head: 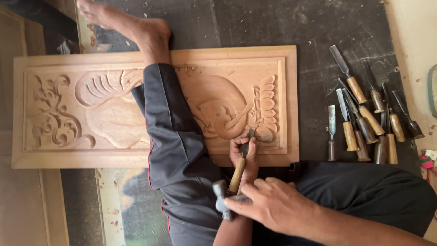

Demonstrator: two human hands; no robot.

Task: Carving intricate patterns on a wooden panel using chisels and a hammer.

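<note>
- A carved wooden panel (68, 114) lies flat on the floor, spanning the left and middle of the view; its left part shows scrollwork and leaf curls in relief.
- A bare foot (132, 25) and a leg in dark trousers (170, 132) cross over the panel's middle, the foot resting beyond its far edge.
- To the right of the leg, the panel carries a curved figure and a petalled flower motif (265, 107) near its right border.
- The left hand (243, 152) is clenched around a chisel (241, 166) with a pale wooden handle; the blade tip touches the panel just below the flower, near its lower right corner.
- The chisel tilts back toward the person, its handle end pointing at the hammer.
- The right hand (273, 205) grips a small hammer (221, 198), fingers wrapped on its shaft; the dark metal head sits just beside the chisel's handle end.
- Whether hammer and chisel touch cannot be told.
- Further right, a row of spare chisels (368, 123) with wooden handles lies on a dark mat (318, 27), well apart from the panel's edge.
- A small pink and green object (426, 162) sits at the far right edge.
</note>
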